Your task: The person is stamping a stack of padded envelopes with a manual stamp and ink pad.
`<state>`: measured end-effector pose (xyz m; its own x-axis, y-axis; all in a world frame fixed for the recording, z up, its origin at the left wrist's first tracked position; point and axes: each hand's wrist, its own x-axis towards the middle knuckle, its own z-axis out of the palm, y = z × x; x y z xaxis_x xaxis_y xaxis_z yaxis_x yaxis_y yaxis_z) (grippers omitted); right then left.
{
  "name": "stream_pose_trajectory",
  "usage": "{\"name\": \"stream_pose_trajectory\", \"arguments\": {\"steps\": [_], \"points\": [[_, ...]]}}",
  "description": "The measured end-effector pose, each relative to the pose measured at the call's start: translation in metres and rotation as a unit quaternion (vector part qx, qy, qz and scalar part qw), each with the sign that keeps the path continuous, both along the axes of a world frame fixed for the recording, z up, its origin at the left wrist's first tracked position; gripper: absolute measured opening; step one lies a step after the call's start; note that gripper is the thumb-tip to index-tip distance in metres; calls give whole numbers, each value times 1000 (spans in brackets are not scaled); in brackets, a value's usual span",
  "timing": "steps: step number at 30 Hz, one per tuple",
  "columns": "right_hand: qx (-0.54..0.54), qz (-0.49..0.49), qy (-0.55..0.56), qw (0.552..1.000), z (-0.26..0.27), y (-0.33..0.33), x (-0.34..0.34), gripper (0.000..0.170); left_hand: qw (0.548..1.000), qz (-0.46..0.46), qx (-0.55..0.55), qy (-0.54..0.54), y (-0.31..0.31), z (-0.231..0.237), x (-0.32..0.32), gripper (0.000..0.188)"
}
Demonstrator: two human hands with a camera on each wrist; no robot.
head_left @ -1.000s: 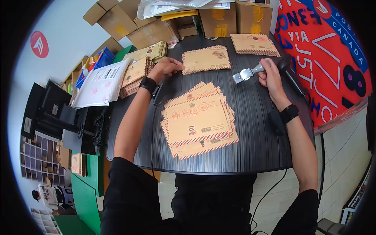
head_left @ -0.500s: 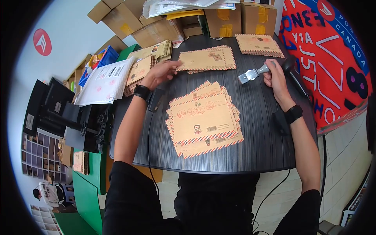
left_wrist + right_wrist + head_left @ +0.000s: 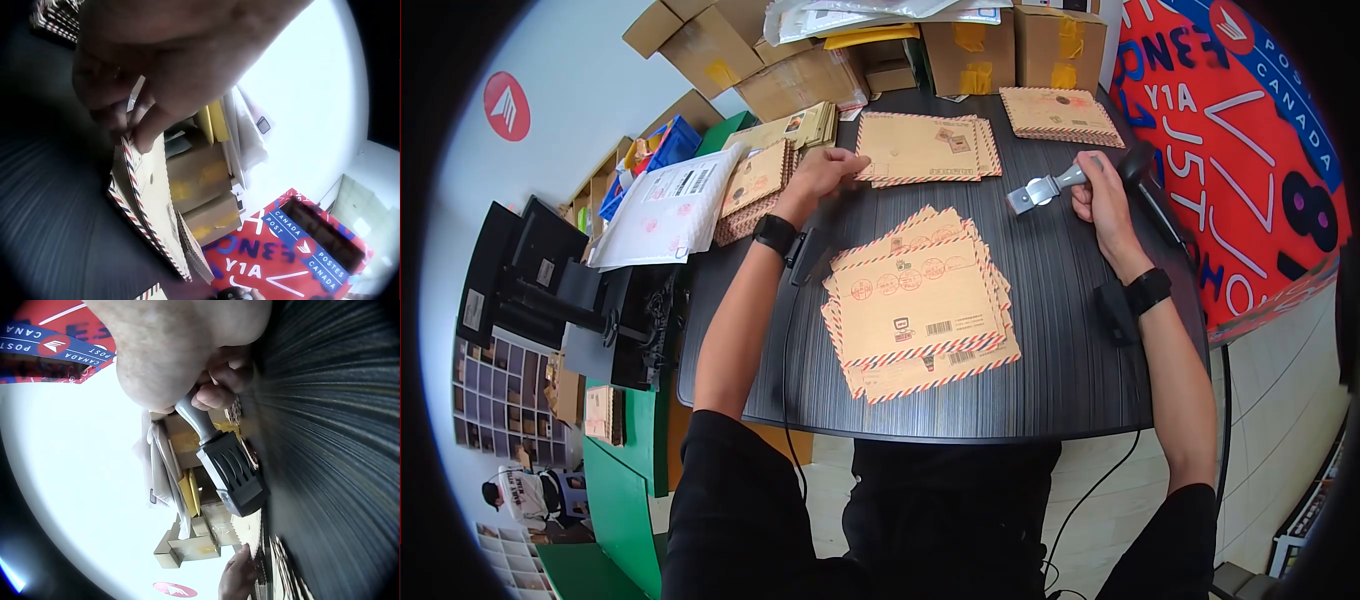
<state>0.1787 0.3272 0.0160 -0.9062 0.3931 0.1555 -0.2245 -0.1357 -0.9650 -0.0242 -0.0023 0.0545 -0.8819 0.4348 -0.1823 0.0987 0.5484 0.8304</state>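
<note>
My left hand point(image 3: 825, 175) pinches the left edge of the top envelope point(image 3: 912, 142) in a small pile at the back middle of the table. In the left wrist view, the thumb and fingers close on the striped border of that envelope point(image 3: 153, 187), and another lies just under it. My right hand point(image 3: 1103, 190) grips the grey handle of a tool point(image 3: 1040, 192) at the right. Its boxy head, metal on top, appears black and slotted in the right wrist view point(image 3: 234, 472). Nearer me lies a fanned stack of airmail envelopes point(image 3: 915, 305) with red postmarks.
More envelopes point(image 3: 1063, 115) lie at the back right, near a black handheld scanner point(image 3: 1150, 190). Left are stacked envelopes point(image 3: 755, 180) and a white padded mailer point(image 3: 665, 205). Cardboard boxes point(image 3: 970, 55) line the back. A person point(image 3: 525, 492) is far left.
The top envelope of the back pile has slid left, exposing another at its right edge. My left hand moved left, then slightly right again. The right hand keeps its grip on the tool.
</note>
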Motion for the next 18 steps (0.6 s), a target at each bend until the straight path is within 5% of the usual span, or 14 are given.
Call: {"name": "stream_pose_trajectory", "arguments": {"steps": [4, 18], "points": [[-2, -4, -6, 1000, 0, -1, 3, 22, 998, -11, -33, 54, -8, 0, -4, 19], [4, 3, -4, 1000, -1, 1, 2, 22, 982, -80, 154, -80, -35, -1, 19, 7]]}}
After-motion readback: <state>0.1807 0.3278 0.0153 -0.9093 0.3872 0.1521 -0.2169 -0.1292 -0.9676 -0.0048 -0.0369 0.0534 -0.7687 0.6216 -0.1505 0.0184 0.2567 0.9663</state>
